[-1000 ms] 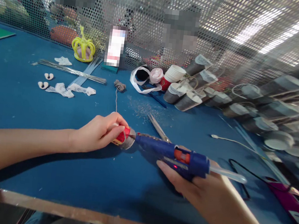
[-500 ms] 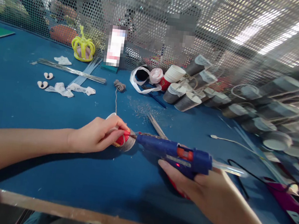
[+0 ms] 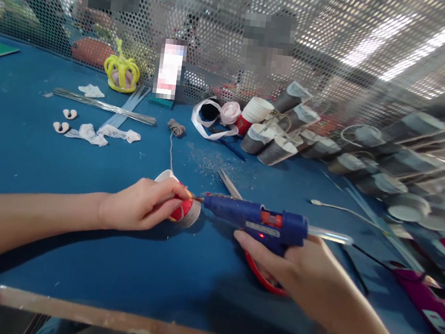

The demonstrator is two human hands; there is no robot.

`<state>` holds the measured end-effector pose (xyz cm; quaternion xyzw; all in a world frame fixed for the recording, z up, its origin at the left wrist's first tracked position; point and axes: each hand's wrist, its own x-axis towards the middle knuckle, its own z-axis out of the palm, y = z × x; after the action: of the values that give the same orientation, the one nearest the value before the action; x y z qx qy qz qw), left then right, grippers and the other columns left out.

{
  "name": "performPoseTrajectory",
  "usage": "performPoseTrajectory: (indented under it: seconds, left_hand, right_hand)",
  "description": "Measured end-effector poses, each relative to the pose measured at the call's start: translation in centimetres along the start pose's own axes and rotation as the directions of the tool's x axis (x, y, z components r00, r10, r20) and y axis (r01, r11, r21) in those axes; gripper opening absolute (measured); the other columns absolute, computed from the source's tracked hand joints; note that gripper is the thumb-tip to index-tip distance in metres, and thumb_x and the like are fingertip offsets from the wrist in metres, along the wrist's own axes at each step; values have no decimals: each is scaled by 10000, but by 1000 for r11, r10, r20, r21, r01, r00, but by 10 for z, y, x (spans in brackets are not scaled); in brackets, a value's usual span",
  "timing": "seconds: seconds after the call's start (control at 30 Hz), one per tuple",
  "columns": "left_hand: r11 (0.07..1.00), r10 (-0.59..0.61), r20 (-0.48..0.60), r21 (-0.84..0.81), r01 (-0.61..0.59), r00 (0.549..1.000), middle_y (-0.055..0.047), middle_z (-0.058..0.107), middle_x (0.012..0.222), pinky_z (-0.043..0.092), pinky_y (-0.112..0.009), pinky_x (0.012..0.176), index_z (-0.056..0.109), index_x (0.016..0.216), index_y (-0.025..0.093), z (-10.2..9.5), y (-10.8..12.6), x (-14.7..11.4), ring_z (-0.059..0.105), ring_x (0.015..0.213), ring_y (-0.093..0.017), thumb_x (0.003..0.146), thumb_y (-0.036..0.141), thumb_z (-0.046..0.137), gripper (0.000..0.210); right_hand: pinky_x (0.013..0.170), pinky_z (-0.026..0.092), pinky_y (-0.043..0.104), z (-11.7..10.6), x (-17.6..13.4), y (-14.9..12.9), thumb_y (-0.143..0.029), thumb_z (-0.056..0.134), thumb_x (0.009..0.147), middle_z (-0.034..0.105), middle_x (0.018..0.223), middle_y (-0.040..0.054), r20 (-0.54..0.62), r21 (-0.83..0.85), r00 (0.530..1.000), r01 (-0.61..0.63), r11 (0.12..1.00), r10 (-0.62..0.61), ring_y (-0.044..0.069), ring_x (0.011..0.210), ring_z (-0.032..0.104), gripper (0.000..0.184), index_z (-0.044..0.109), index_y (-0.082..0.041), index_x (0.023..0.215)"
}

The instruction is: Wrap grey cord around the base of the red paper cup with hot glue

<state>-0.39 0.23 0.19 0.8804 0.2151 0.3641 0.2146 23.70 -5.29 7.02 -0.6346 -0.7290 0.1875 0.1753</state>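
My left hand [image 3: 141, 203] is closed on a red and white paper cup [image 3: 181, 213], tipped on its side on the table. Grey cord is wound around the cup's base end, and a strand runs back from the cup to a small bundle of cord [image 3: 176, 127]. A blue hot glue gun [image 3: 237, 214], its red light lit, is gripped in my right hand [image 3: 307, 270]. Its nozzle tip is at the cup beside my left fingertips; I cannot tell whether it touches. Scissors [image 3: 227, 182] with red handles lie partly hidden under the gun.
Metal wires [image 3: 104, 106], lace scraps [image 3: 89, 133] and a yellow crown-shaped piece [image 3: 121, 72] lie at back left. A phone [image 3: 170, 70] stands against the mesh screen. Cord-wrapped cups [image 3: 276, 150] fill the back right. A purple power strip [image 3: 424, 300] and cables are at right.
My right hand and the glue gun have shifted slightly left, with the nozzle still at the cup. More of the scissors' red handle shows. The left hand keeps its hold.
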Motion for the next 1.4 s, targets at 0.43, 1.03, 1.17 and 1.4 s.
performPoseTrajectory:
  seconds: [0.43, 1.03, 1.17, 1.4]
  left_hand:
    - [991, 132, -24, -21, -133, 991, 8, 656, 671, 451, -124, 519, 466, 973, 142, 0, 1, 2, 613, 553, -66, 875, 74, 392, 140]
    - [987, 158, -17, 19, -158, 987, 9, 641, 642, 447, -135, 501, 471, 974, 141, 0, 1, 2, 598, 530, -71, 894, 98, 382, 128]
    - [987, 156, -17, 27, -156, 988, 13, 635, 629, 456, -139, 512, 476, 972, 146, 0, 1, 2, 601, 533, -74, 898, 107, 380, 128]
    - [986, 163, -5, 40, -163, 987, -6, 658, 690, 474, -148, 554, 473, 972, 147, 0, 1, 1, 621, 577, -83, 886, 97, 390, 129]
  right_hand:
    - [329, 339, 240, 1, 1, 0, -508, 552, 707, 439, 386, -52, 155, 109, 958, -258, 960, 240, 115, 339, 402, 282, 545, -234, 642]
    - [358, 332, 241, 0, 0, 1, -561, 534, 705, 448, 385, -39, 192, 65, 947, -276, 959, 259, 107, 370, 382, 383, 458, -228, 532]
    - [365, 325, 234, 1, 3, 4, -569, 543, 698, 444, 378, -41, 183, 66, 953, -257, 964, 242, 97, 369, 371, 414, 434, -221, 502]
    - [344, 277, 238, 4, 6, -5, -543, 572, 714, 434, 375, -37, 145, 177, 970, -219, 959, 195, 91, 352, 363, 447, 431, -214, 445]
